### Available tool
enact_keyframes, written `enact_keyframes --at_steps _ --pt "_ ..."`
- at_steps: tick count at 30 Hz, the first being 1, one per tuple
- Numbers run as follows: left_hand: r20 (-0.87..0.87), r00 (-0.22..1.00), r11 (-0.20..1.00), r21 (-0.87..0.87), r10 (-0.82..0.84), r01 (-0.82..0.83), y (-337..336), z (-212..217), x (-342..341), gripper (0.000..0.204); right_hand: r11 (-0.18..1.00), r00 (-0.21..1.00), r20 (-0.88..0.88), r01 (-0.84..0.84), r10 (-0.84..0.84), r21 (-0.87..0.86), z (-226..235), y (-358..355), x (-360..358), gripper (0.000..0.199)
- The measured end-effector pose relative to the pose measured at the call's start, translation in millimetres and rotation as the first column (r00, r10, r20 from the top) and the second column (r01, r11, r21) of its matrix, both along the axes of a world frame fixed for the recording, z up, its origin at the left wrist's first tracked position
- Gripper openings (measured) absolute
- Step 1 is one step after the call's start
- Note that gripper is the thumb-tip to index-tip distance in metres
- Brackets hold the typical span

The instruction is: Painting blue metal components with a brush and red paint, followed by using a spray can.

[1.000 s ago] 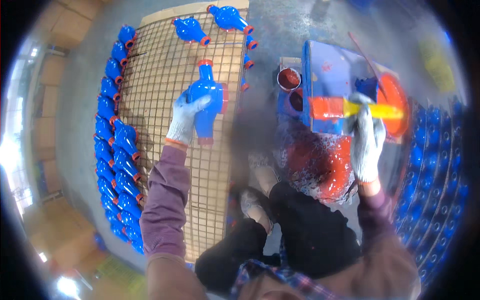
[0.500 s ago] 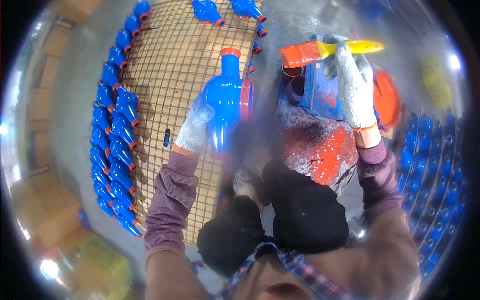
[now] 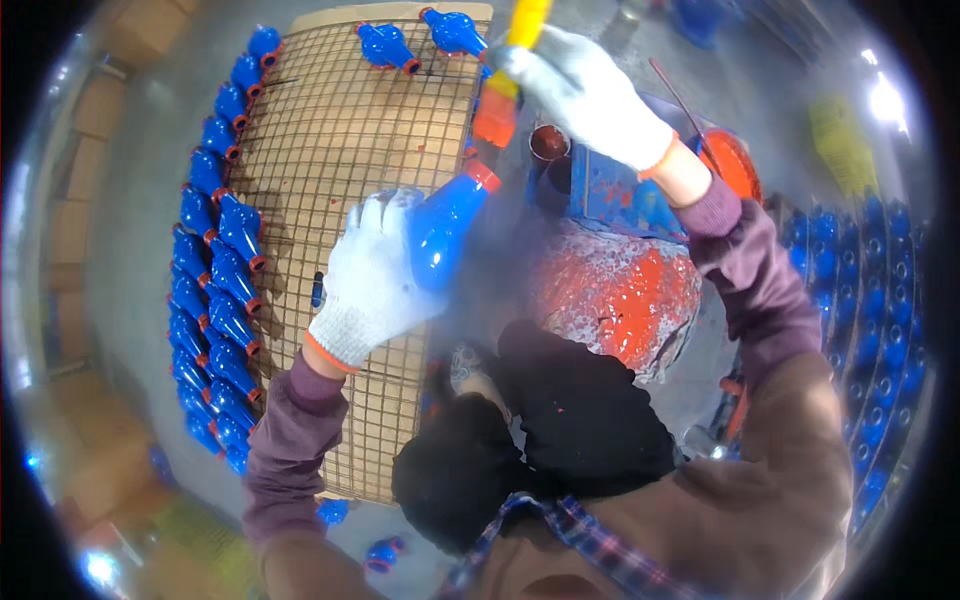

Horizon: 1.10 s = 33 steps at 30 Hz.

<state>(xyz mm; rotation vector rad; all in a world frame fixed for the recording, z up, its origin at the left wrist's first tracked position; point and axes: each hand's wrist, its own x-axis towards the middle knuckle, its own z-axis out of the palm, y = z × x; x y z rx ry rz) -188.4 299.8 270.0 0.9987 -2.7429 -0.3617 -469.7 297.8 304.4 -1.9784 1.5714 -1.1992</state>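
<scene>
My left hand [image 3: 372, 265], in a white knit glove, grips a glossy blue pipe fitting [image 3: 445, 232] by its body. The fitting is tilted, its red-coated neck end pointing up and to the right. A paintbrush [image 3: 495, 117] with a yellow handle and red, paint-loaded bristles is in my gloved right hand [image 3: 590, 95]. Its bristles point down, just above the fitting's red end, with a small gap between them. My left palm and fingers hide part of the fitting.
Blue fittings [image 3: 230, 310] with red ends line the left side of a wire mesh [image 3: 340, 130]; two lie at its far end. A paint pot [image 3: 549, 143], a blue box [image 3: 625, 195], a red-paint-covered mound [image 3: 625, 295] and a red basin [image 3: 735, 165] stand right. Stacked blue parts [image 3: 875, 330] sit farther right.
My left hand has turned the fitting, tipping its neck to the right. My right hand has swung the brush left and turned it bristles-down over the neck.
</scene>
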Motion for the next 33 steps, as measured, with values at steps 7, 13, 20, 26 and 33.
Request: enact_keyframes --at_steps 7,13,20,26,33 --pt "0.235 0.971 0.998 -0.019 -0.047 0.053 4.0 14.8 -7.3 0.079 0.987 0.908 -0.387 -0.137 0.16 0.088 -10.7 -13.2 28.8 0.039" --pt "0.266 0.96 0.993 -0.059 -0.085 0.104 0.5 11.7 -10.6 0.078 0.938 0.826 -0.491 -0.343 0.277 -0.046 -10.4 3.9 30.3 0.035" --pt "0.196 0.979 0.998 -0.022 -0.051 0.056 -2.0 2.0 -7.4 0.081 0.892 0.747 -0.626 -0.416 0.223 -0.179 -12.3 33.9 29.4 0.034" --pt "0.141 0.989 0.997 0.064 0.037 -0.046 -13.2 -22.8 1.6 0.082 0.93 0.844 -0.48 -0.34 0.238 -0.137 -20.0 63.5 23.9 0.029" --pt "0.165 0.914 0.882 0.245 0.371 -0.402 -66.9 -68.9 29.2 0.088 0.975 0.959 0.182 0.223 -0.219 -0.004 -62.5 74.2 52.2 0.018"
